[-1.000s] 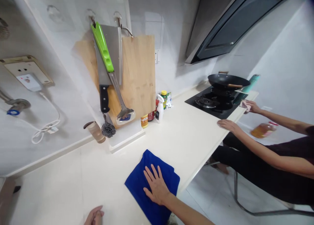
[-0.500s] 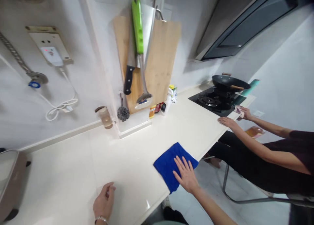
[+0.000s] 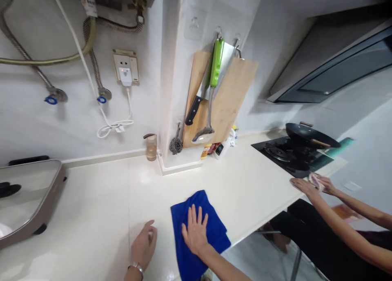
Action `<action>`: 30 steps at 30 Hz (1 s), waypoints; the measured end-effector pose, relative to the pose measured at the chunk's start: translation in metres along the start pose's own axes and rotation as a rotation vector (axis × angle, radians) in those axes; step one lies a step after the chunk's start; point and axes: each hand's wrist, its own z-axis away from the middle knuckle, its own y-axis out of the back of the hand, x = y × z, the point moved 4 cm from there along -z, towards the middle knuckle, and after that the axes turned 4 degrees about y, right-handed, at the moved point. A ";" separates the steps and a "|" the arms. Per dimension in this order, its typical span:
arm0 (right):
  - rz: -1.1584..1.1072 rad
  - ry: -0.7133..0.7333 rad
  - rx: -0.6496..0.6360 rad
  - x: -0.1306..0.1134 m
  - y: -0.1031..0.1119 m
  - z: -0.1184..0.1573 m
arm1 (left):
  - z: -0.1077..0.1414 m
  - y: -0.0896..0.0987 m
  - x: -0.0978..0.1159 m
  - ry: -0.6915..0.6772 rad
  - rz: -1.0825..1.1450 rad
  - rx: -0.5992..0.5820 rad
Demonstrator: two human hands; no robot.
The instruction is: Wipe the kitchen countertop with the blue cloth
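Observation:
A blue cloth (image 3: 211,248) lies spread on the white countertop (image 3: 101,215), its lower corner reaching the front edge. My right hand (image 3: 196,231) presses flat on it with fingers stretched out, and the cloth is not gripped. To the left of the cloth, my left hand (image 3: 144,245) rests on its side on the counter. Its fingers are loosely bent, with a gap at the thumb and nothing visible in them. A metal band circles that wrist.
Left stands an electric pan (image 3: 45,209) with a glass lid; a brown-lidded jar (image 3: 151,147) is by the wall. A cutting board (image 3: 232,97), knife (image 3: 193,109) and ladle (image 3: 210,105) hang on the pillar. At right, a co-worker's hands (image 3: 306,186) hold a cloth near the stove (image 3: 275,154) and wok (image 3: 309,136).
The view has turned left, bringing more of the pan into sight. My right hand and the blue cloth have shifted left, closer to my left hand, whose fingers have loosened slightly.

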 end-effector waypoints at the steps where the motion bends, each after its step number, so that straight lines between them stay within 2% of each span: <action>1: -0.036 0.046 -0.016 -0.013 0.002 -0.003 | 0.000 -0.006 0.009 -0.076 0.036 0.026; 3: -0.101 0.137 -0.039 -0.027 0.009 -0.005 | -0.002 -0.021 0.028 -0.220 0.075 0.081; 5: -0.163 0.236 -0.049 -0.024 0.019 -0.004 | -0.006 -0.039 0.044 -0.296 0.021 0.113; 7: -0.226 0.302 -0.029 -0.007 0.028 -0.001 | -0.010 -0.058 0.051 -0.324 -0.092 0.122; 10: -0.308 0.304 0.042 0.029 0.038 0.004 | -0.011 -0.081 0.050 -0.366 -0.273 0.147; 13: -0.411 0.273 0.076 0.061 0.040 0.008 | -0.015 -0.088 0.043 -0.427 -0.385 0.181; 16: -0.535 0.100 0.157 0.097 0.042 0.010 | -0.036 -0.082 0.043 -0.458 -0.433 0.130; 19: -0.552 -0.070 0.243 0.131 0.044 0.015 | -0.074 -0.071 0.050 -0.472 -0.436 0.049; 21: -0.542 -0.035 0.218 0.139 0.044 0.019 | -0.097 -0.064 0.056 -0.502 -0.422 -0.010; 23: -0.535 0.046 0.167 0.138 0.044 0.024 | -0.109 -0.056 0.059 -0.531 -0.407 -0.052; 26: -0.494 0.122 0.144 0.130 0.043 0.033 | -0.095 -0.039 0.057 -0.549 -0.350 -0.012; 28: -0.462 0.156 0.146 0.126 0.042 0.037 | -0.065 -0.027 0.052 -0.562 -0.258 0.034; 30: -0.452 0.198 0.134 0.128 0.042 0.040 | -0.028 -0.020 0.048 -0.614 -0.194 0.001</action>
